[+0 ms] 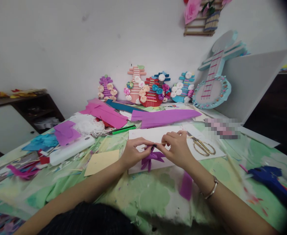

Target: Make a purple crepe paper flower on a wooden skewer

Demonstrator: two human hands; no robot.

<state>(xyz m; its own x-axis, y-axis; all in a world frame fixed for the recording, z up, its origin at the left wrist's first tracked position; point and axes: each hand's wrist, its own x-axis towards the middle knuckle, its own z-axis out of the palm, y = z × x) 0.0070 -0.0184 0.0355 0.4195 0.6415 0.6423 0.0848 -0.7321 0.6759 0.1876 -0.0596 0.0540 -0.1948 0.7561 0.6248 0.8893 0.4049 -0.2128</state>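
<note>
My left hand (135, 152) and my right hand (177, 148) meet over a white sheet, thumbs and fingers pinched close together. Purple paper (151, 159), cut into petal-like strips, hangs below my left fingertips, which grip its top. A thin wooden stick (188, 137) runs through my right fingers toward the left hand. Something small and dark shows between the fingertips, too small to name. Gold-handled scissors (202, 147) lie just right of my right hand. The exact contact between stick and paper is hidden by the fingers.
Purple crepe paper (165, 117), pink paper (106, 112), a green cutter (124, 129) and white string (88, 125) lie beyond. A yellow card (101, 161) is at left, a blue glue gun (268, 176) at right. Several decorated paper instruments (152, 94) lean on the wall.
</note>
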